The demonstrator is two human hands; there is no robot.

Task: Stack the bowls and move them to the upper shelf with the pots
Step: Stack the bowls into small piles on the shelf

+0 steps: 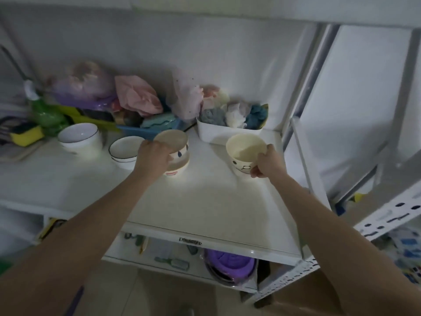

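Cream bowl (246, 153) right of centre: our right hand (265, 164) is pinching its rim; left hand (155, 157) is curling round the lidded bowl (175, 153) at centre. We're risking a slip from that rim-only pinch, or nesting failing on the lid.

Just one view here, a wide-angle head cam looking forward and down at a white shelf (205, 201) from arm's reach. Both forearms come in from the bottom corners, left hand (153, 157) and right hand (266, 164) landing about mid-frame. The lens bends things at the edges, so the rack post (303, 190) on the right leans. Up top you see the back wall, at the bottom a lower shelf (182, 265) and some floor.
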